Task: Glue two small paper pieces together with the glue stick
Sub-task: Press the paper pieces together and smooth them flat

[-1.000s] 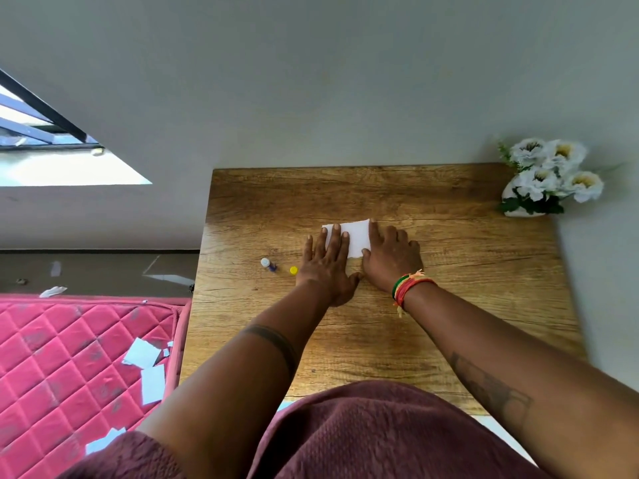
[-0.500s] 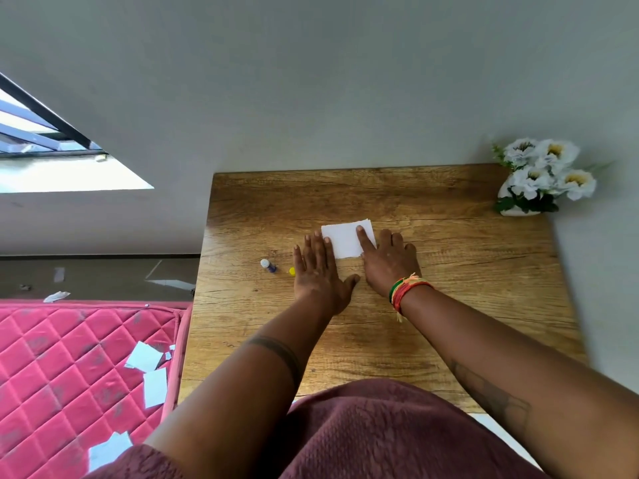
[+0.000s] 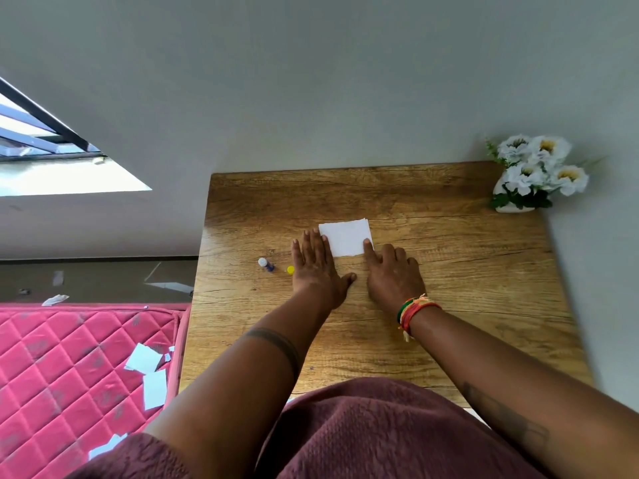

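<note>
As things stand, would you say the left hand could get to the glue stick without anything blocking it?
Probably yes. The glue stick lies on bare table just left of the left hand, which rests flat beside the paper. Only the small yellow cap sits between them, and the hand could pass over it.

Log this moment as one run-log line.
stage: pressing | left hand: flat, beside paper | right hand: fingertip on paper | glue stick: uncapped, lying on table

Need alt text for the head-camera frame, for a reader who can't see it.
Two bare hands lie flat on a wooden table, the left hand and right hand touching a white paper piece at its near corners. An uncapped glue stick and yellow cap lie left.
</note>
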A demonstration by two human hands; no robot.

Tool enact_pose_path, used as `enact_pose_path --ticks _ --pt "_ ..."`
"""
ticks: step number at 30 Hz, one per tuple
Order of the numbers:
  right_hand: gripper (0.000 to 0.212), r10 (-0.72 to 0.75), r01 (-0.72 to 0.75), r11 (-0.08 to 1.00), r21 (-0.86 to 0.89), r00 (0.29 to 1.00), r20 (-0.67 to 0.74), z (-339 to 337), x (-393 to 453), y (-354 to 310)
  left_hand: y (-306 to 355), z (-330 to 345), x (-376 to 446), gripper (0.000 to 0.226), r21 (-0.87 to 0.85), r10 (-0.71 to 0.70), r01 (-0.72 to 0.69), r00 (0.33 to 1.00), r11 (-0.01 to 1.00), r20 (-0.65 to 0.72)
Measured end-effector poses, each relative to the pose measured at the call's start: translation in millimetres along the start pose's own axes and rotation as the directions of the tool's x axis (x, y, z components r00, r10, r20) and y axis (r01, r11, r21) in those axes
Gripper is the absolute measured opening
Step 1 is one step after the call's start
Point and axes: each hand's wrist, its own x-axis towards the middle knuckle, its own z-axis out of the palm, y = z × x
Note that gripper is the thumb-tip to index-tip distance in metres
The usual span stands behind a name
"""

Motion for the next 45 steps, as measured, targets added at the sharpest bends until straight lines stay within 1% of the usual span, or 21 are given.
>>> enact_pose_path --ticks 3,5,7,9,11,13,15,17,19,20,23,25,29,34,38,40,43,45 --pt "0.068 -0.022 0.021 0.999 0.038 1.000 0.007 -3 2 -2 1 -1 0 0.106 0.001 0.008 -0.008 1.000 1.000 -0.003" --pt "0.061 -0.006 0.007 0.997 0.070 1.000 -0.021 -8 8 -5 0 -3 0 0.106 0.001 0.015 -0.015 1.000 1.000 -0.002" --pt "0.052 0.004 0.000 0.998 0.064 0.998 -0.066 -12 14 -8 0 -3 -1 0.106 0.004 0.020 -0.020 1.000 1.000 0.003" --pt "0.055 -0.027 0.031 0.999 0.043 0.997 -0.076 -14 20 -8 1 -5 -1 0.105 0.019 0.024 -0.025 1.000 1.000 0.008" --pt "0.064 -0.042 0.044 0.998 0.050 0.998 -0.037 -15 26 -5 1 -6 0 0.104 0.047 0.036 -0.036 0.999 0.998 0.006" --pt "0.065 -0.021 0.020 0.997 0.074 1.000 0.012 -13 33 -1 0 -7 1 0.104 0.070 0.054 -0.054 0.999 0.996 0.006" --pt "0.062 -0.021 0.015 0.992 0.125 0.999 0.045 -13 40 2 -2 -9 3 0.105 0.081 0.071 -0.072 0.997 0.994 0.013" --pt "0.056 -0.003 -0.008 0.970 0.242 0.999 0.047 -14 46 5 -3 -10 4 0.105 0.085 0.082 -0.083 0.997 0.993 0.012" --pt "0.050 0.045 -0.055 0.928 0.368 0.998 0.037 -16 52 8 -3 -11 4 0.105 0.088 0.084 -0.085 0.996 0.993 0.009" --pt "0.048 0.052 -0.060 0.919 0.390 0.998 0.030 -16 54 9 -2 -11 4 0.106 0.092 0.085 -0.085 0.996 0.992 0.007" --pt "0.053 -0.015 0.002 0.948 0.318 0.999 0.037 -13 54 12 -2 -12 4 0.106 0.102 0.087 -0.086 0.996 0.991 0.003" --pt "0.055 -0.032 0.017 0.958 0.287 0.998 0.048 -12 54 11 -2 -12 5 0.107 0.104 0.092 -0.091 0.996 0.990 0.002" --pt "0.056 0.009 -0.025 0.950 0.311 0.999 0.053 -18 58 11 -2 -13 7 0.107 0.112 0.100 -0.100 0.995 0.989 0.007" --pt "0.059 0.000 -0.034 0.963 0.266 0.992 0.126 -28 66 10 -2 -13 8 0.107 0.108 0.111 -0.110 0.994 0.988 -0.003" --pt "0.049 0.028 -0.059 0.957 0.283 0.993 0.111 -34 72 11 -1 -15 8 0.108 0.098 0.111 -0.109 0.994 0.989 -0.013" --pt "0.051 0.026 -0.056 0.961 0.271 0.993 0.112 -33 70 10 -1 -18 8 0.107 0.052 0.095 -0.094 0.995 0.994 -0.023" --pt "0.054 0.031 -0.060 0.961 0.269 0.993 0.111 -28 68 9 -4 -23 11 0.094 -0.135 0.072 -0.087 0.991 0.987 -0.111" --pt "0.054 0.040 -0.068 0.960 0.271 0.994 0.106 -27 68 9 -7 -22 13 0.088 -0.177 0.071 -0.095 0.988 0.980 -0.140"
